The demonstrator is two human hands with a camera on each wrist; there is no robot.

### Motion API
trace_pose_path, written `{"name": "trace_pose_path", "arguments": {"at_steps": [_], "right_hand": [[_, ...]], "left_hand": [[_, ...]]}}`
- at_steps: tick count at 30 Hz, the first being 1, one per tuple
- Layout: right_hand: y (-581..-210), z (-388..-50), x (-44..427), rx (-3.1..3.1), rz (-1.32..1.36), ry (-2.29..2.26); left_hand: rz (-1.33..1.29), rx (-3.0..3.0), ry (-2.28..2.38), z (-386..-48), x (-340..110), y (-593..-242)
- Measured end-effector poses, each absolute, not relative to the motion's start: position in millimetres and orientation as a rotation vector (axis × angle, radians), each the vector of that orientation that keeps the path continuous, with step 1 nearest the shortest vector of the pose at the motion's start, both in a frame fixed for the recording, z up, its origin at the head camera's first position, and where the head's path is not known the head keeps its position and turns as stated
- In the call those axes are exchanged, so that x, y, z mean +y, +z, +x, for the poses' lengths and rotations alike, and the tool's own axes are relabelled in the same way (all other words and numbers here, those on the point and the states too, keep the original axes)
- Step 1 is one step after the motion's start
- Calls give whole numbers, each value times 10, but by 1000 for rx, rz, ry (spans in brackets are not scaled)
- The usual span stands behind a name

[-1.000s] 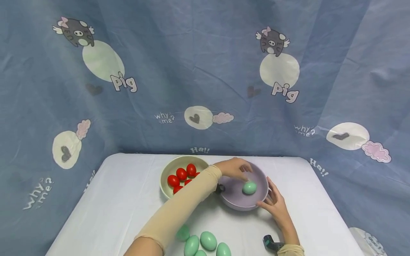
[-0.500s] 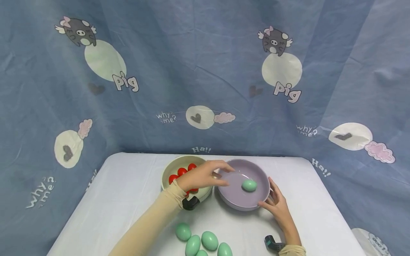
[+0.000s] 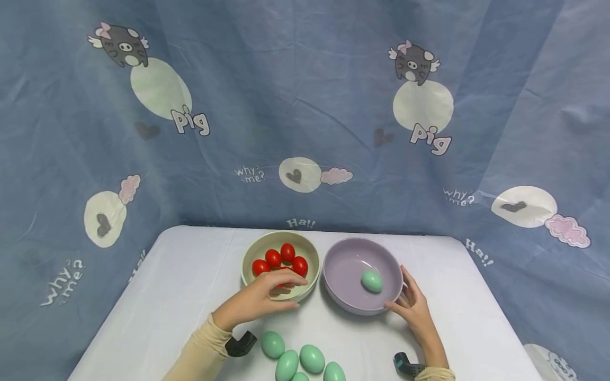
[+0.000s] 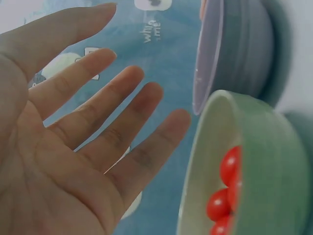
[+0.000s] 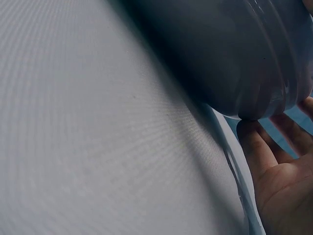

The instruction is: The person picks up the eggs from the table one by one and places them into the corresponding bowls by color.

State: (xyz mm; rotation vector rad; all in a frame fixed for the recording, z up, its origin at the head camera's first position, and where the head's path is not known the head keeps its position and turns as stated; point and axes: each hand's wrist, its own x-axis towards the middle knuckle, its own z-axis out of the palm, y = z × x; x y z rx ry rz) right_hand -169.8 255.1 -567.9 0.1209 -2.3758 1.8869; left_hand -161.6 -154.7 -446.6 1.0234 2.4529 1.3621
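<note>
"Where's the single green egg [image 3: 371,281]?"
"Inside the purple bowl [image 3: 342,271], right of lower centre in the head view, nearer the right hand [image 3: 413,308] than the left hand [image 3: 259,297]."
"What's that right one doing?"
"Its extended fingers and thumb touch the bowl's outer wall, on the right."
"And the left?"
"Holds nothing, fingers spread loosely, by the near side of the pale green bowl [image 3: 256,254] with red tomatoes [image 3: 273,258] in it."
"Anything lower?"
"Loose eggs [image 3: 312,359] at bottom centre, on the white table [image 3: 190,280]."
</note>
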Motion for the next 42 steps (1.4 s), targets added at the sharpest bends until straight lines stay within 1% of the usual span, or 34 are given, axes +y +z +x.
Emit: {"name": "trace_pose_path", "arguments": {"at_steps": [5, 13, 18, 31, 35, 42], "right_hand": [[-5683, -1692, 2554, -2383, 107, 1887], [-5659, -1689, 2557, -2399, 89, 1899], [-5647, -1693, 2554, -2390, 81, 1908], [-5647, -1700, 2548, -2384, 69, 1908], [-5651, -1697, 2552, -2382, 70, 1905], [-5650, -1686, 2548, -2376, 104, 1895]], "left_hand": [[1016, 2435, 1391, -1431, -1710, -4694], [877, 2408, 1365, -1253, -1894, -5101], [921, 2462, 1336, -1196, -1930, -5290], [950, 2486, 1402, -1084, -1904, -5459], [968, 2467, 1437, -1066, -1902, -5482], [927, 2463, 1452, -1054, -1899, -5494]]}}
